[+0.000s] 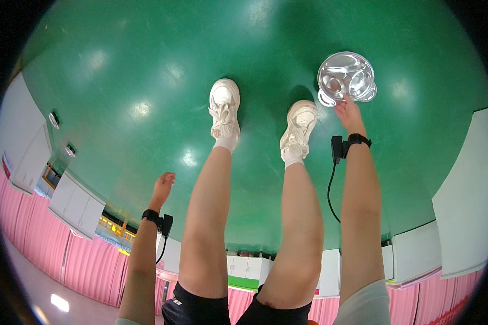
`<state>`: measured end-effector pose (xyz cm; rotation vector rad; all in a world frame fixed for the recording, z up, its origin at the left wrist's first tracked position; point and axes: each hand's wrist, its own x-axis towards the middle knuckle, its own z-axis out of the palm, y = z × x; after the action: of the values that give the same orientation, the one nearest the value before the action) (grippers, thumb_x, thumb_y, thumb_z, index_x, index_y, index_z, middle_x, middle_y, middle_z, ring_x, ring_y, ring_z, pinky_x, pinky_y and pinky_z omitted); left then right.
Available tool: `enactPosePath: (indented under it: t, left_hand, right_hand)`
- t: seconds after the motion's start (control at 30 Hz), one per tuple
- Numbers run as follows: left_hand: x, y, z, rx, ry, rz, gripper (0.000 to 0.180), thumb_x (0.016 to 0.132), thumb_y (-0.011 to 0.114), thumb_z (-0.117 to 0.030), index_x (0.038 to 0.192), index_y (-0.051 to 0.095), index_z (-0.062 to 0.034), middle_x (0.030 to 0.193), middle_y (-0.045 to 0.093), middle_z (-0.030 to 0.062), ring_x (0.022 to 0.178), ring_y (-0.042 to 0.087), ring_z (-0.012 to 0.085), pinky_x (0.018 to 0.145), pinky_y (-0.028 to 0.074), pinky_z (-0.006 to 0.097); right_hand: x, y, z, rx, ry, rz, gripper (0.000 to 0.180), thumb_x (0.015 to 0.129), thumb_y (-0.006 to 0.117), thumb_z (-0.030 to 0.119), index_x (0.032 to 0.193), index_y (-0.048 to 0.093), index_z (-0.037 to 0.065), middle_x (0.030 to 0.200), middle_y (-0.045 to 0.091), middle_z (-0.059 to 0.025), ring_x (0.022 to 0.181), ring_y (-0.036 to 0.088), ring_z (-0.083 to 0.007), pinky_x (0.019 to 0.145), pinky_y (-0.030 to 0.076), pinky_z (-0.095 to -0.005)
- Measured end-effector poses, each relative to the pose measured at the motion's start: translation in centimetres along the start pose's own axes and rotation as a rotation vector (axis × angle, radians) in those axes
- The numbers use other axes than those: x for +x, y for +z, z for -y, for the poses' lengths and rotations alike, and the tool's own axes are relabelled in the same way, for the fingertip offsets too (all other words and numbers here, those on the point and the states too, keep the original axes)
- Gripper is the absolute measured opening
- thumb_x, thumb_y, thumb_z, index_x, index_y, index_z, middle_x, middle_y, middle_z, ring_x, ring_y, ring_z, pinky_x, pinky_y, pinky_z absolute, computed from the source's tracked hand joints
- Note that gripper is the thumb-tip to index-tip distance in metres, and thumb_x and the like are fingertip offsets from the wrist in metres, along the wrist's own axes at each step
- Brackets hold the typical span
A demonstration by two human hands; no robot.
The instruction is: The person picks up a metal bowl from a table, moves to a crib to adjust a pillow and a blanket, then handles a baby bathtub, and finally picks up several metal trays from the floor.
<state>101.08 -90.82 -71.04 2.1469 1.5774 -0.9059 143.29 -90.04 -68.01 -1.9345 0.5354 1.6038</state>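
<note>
A shiny metal divided plate (346, 69), round with several compartments and two ear-like lobes, is at the upper right, beyond my right shoe. My right hand (349, 115) grips its near rim between the two lobes, with one finger lying over the edge. Whether the plate rests on the floor or hangs just above it, I cannot tell. My left hand (163, 187) hangs beside my left leg, its fingers loosely bent and nothing in them.
Below me is a glossy green floor (146, 76) with light reflections. My white shoes (224, 103) stand on it. White cabinets (76, 203) and pink curtains (92, 265) line the edges. A black wrist device with a cable (331, 197) is on my right arm.
</note>
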Motion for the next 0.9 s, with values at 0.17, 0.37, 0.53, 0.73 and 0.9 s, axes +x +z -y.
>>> enactPosePath:
  t: [0.17, 0.37, 0.53, 0.73, 0.9]
  left_hand:
    - [0.2, -1.9, 1.4, -0.502, -0.107, 0.055, 0.038, 0.087, 0.033, -0.016, 0.124, 0.034, -0.0077, 0.121, 0.035, 0.0065, 0.112, 0.026, 0.0214, 0.093, 0.016, 0.041]
    - [-14.3, -11.4, 16.0, -1.104, -0.447, 0.477, 0.025, 0.088, 0.041, -0.014, 0.108, 0.05, -0.0012, 0.087, 0.055, 0.0038, 0.076, 0.047, 0.0117, 0.068, 0.038, 0.024]
    - [-18.7, -23.2, 18.7, -0.953, -0.492, 0.398, 0.032, 0.086, 0.047, -0.025, 0.102, 0.057, 0.0002, 0.089, 0.06, 0.0082, 0.079, 0.056, 0.017, 0.073, 0.045, 0.03]
    - [-21.6, -32.4, 17.5, -1.068, -0.459, 0.299, 0.031, 0.086, 0.048, -0.025, 0.1, 0.057, 0.0013, 0.09, 0.061, 0.0089, 0.082, 0.056, 0.0168, 0.072, 0.045, 0.029]
    - [-27.5, -39.2, 18.9, -1.103, -0.501, 0.17, 0.033, 0.086, 0.048, -0.027, 0.099, 0.057, 0.0021, 0.089, 0.061, 0.0104, 0.08, 0.058, 0.0181, 0.07, 0.046, 0.031]
  right_hand:
    - [1.4, 0.2, -0.3, 0.112, -0.057, -0.07, 0.022, 0.08, 0.057, 0.016, 0.094, 0.048, 0.002, 0.082, 0.053, -0.0076, 0.075, 0.053, -0.0183, 0.069, 0.046, -0.0341]
    - [-2.9, -7.7, 4.4, -0.314, -0.377, -0.385, 0.026, 0.069, 0.064, 0.025, 0.078, 0.057, 0.002, 0.067, 0.057, -0.0049, 0.062, 0.054, -0.0164, 0.058, 0.044, -0.0316]
    - [-11.3, -14.5, 3.9, -0.839, -0.564, -0.6, 0.028, 0.065, 0.063, 0.025, 0.081, 0.06, 0.003, 0.075, 0.061, -0.0139, 0.071, 0.058, -0.0317, 0.067, 0.045, -0.0391]
    - [-27.2, -23.6, 1.7, -1.062, -0.512, -0.65, 0.021, 0.068, 0.058, 0.016, 0.083, 0.061, 0.001, 0.078, 0.061, -0.0197, 0.073, 0.058, -0.0375, 0.068, 0.046, -0.044]
    - [-38.7, -25.7, 1.8, -1.195, -0.394, -0.546, 0.02, 0.067, 0.057, 0.015, 0.081, 0.062, 0.002, 0.078, 0.062, -0.0188, 0.075, 0.059, -0.0363, 0.069, 0.048, -0.0421]
